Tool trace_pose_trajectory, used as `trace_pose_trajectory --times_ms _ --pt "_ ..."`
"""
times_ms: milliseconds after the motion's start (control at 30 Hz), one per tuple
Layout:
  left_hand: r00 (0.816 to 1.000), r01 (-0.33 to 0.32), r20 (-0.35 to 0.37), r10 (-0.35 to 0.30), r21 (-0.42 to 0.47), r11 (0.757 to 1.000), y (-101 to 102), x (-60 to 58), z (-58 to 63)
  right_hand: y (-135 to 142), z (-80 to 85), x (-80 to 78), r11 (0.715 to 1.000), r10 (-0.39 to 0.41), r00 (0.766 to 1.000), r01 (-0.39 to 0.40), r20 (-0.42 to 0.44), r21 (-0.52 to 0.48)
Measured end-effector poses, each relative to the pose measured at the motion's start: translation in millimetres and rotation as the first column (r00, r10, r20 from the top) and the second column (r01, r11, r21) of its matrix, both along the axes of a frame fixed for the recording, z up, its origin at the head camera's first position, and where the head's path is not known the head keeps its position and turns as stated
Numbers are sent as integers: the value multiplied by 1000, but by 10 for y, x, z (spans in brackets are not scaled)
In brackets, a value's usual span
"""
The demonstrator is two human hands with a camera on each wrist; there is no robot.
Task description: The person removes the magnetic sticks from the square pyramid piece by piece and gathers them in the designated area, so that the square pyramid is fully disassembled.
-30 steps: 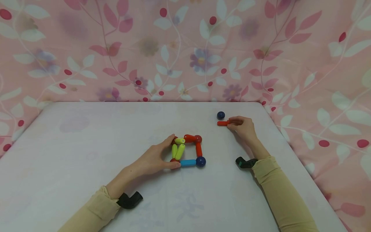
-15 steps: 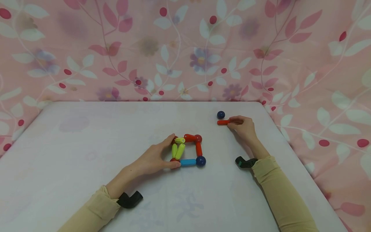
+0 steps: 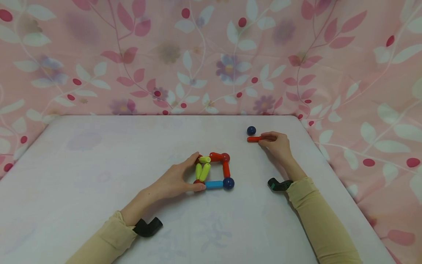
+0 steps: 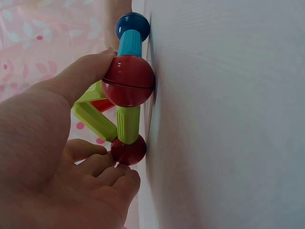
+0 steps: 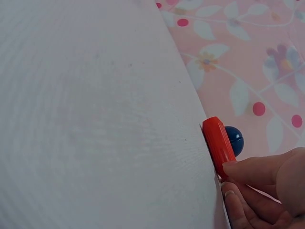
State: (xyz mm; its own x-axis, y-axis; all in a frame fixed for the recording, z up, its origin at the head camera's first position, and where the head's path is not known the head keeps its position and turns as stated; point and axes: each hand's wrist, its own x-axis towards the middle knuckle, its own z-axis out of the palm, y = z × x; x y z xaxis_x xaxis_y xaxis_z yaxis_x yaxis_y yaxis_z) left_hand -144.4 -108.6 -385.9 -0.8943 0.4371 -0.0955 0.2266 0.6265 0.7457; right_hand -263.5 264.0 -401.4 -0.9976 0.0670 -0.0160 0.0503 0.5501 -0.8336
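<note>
A four-sided frame of magnetic rods and balls lies on the table near the middle. My left hand [image 3: 173,179] holds its left side, thumb at the near red ball [image 4: 128,81] and fingers at the far red ball [image 4: 128,150]. Yellow-green rods [image 3: 204,172] join there, one slanting up. A light-blue rod [image 3: 214,184] runs to a navy ball [image 3: 228,183]; red rods [image 3: 226,169] meet at another red ball [image 3: 225,157]. Farther right, my right hand [image 3: 277,145] pinches the end of a loose red rod [image 5: 219,145] between thumb and fingers, at the tabletop.
A loose navy ball [image 3: 251,130] sits just beyond the red rod, close to the table's far edge. Pink floral cloth [image 3: 211,58] hangs behind and to the right of the white table [image 3: 108,146]. Dark wrist devices [image 3: 279,184] stick out at both sleeves.
</note>
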Motion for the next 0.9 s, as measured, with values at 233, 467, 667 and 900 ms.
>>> trace_pose_trajectory --times_ms 233,467,667,900 --pt "1000 1 -4 -1 -2 1000 -2 -3 -8 -5 10 11 1000 -13 1000 13 5 11" --pt "1000 2 -8 -2 -6 1000 -3 -1 -4 -11 22 13 1000 -17 1000 17 19 -5" --pt "1000 5 -11 -5 -5 1000 -3 1 -3 -1 47 25 999 0 999 2 46 -42" --pt "1000 3 -11 -3 -5 1000 -3 3 -2 0 58 21 999 1 999 1 50 -41"
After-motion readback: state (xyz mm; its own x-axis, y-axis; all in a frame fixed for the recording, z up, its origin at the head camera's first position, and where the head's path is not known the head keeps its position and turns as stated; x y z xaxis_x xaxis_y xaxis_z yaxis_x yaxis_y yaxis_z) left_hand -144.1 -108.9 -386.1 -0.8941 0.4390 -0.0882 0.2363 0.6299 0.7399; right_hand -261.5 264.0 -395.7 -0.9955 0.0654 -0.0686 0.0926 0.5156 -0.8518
